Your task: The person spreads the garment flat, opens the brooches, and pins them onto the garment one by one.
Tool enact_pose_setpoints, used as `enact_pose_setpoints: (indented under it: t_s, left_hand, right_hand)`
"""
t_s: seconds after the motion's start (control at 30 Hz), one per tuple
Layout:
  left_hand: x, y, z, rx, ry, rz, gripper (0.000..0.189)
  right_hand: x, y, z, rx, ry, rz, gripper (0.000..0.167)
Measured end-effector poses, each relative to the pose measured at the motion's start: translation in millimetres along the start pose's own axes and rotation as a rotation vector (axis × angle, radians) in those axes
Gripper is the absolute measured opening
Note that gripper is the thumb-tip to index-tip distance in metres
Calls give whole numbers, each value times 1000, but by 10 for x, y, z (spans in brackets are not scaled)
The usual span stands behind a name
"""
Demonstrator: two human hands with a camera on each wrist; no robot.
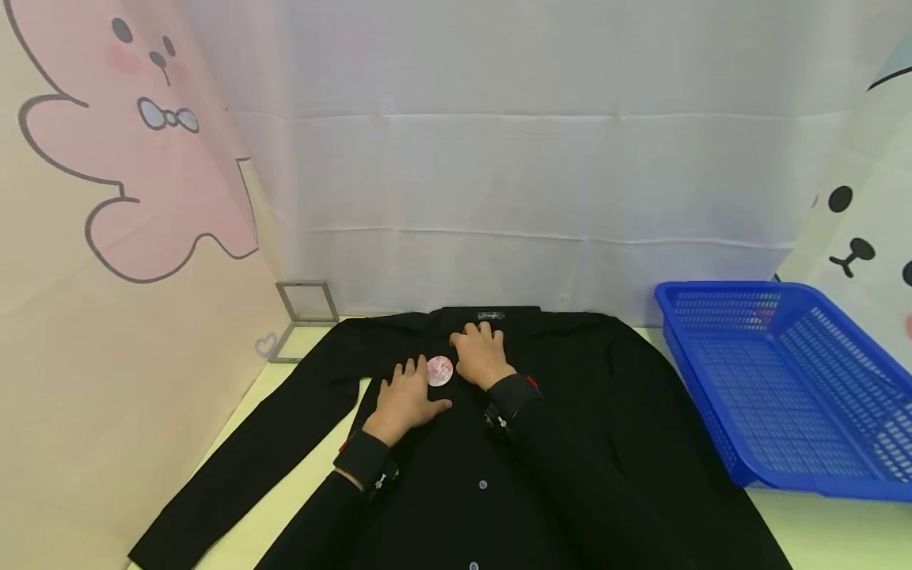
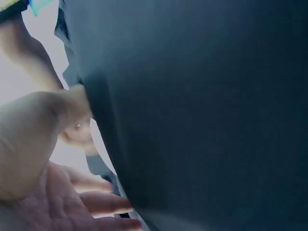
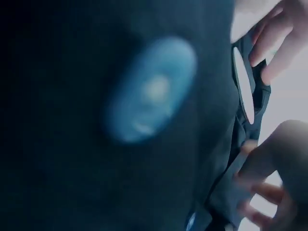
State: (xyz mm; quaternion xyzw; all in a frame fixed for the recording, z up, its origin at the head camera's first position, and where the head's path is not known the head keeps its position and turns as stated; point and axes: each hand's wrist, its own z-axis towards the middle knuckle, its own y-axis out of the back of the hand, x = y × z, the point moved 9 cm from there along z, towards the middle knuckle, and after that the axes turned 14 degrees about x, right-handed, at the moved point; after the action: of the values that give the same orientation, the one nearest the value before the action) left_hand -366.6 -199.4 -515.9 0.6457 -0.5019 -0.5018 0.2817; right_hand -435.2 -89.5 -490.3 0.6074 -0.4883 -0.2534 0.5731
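Note:
A black button-up shirt (image 1: 563,372) lies spread out, its collar at the back and its left-side sleeve stretched toward the front. On its chest lies a round pink-and-white badge (image 1: 439,370), seen nearly edge-on in the right wrist view (image 3: 244,85). Just left of the badge, my left hand (image 1: 404,401) rests on the shirt with fingers spread and thumb apart. My right hand (image 1: 481,356) touches the cloth between badge and collar, fingers slightly bent and spread. Neither hand visibly grips anything. Dark cloth fills much of the left wrist view.
To the right stands a blue mesh basket (image 1: 748,467) beside the shirt's shoulder. A small grey frame (image 1: 313,322) stands at the back left corner. White curtain (image 1: 456,174) closes off the back, and pale table surface (image 1: 249,507) shows around the sleeve.

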Motion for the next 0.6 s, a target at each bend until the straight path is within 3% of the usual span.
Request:
enact_pose_setpoints:
  t_s: [0.07,0.13,0.37,0.47,0.6]
  left_hand:
    - [-68,-62,-25,14,-7,6,97]
    - [-110,-138,-46,46,-6,-10,95]
    - [-185,-272,-86,96,-28,-42,99]
    - [-199,-272,-140,105,3,-28,100]
    - [-255,-259,-285,132,53,-4,99]
  right_hand:
    - [4,-4,32,-13,54,9,34]
    - [-17,-60,70,40,82,48,37]
    - [-196,-273,145,254,10,33,69]
    - [-229,-272,160,279,4,69,79]
    - [-228,-193,140,259,27,104,78]
